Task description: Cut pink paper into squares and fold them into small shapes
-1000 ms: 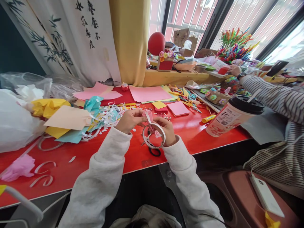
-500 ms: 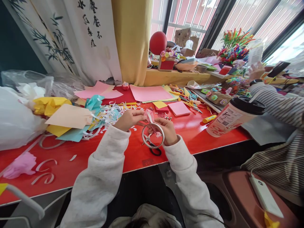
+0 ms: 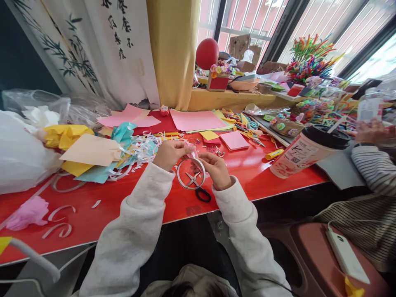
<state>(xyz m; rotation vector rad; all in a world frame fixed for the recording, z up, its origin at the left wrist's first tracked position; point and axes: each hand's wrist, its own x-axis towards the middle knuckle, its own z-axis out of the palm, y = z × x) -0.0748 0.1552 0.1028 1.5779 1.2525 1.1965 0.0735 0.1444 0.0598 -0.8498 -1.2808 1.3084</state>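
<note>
My left hand point(image 3: 169, 155) is closed, its thumb and fingertips pinching a piece of thin pink paper point(image 3: 192, 152) above the red table. My right hand point(image 3: 215, 170) is closed too, its fingertips at the paper's right side and on a thin white ring that looks like a roll of tape point(image 3: 178, 178). The ring hangs below the fingers, tilted toward me. Through it show the blades of a pair of scissors with black handles point(image 3: 203, 195), lying on the table. The fingers hide part of the pink paper.
Shredded paper strips point(image 3: 145, 149) and coloured sheets lie to the left, near a white plastic bag point(image 3: 21, 156). Pink note squares point(image 3: 235, 140), a yellow glue stick point(image 3: 274, 154) and a lidded paper cup point(image 3: 298, 154) are to the right. A co-worker's striped sleeve point(image 3: 371, 167) is at far right.
The tape ring has swung left and slightly up, and less of the pink paper shows between my fingers. The co-worker's arm has shifted right, with the hand now by a clear container.
</note>
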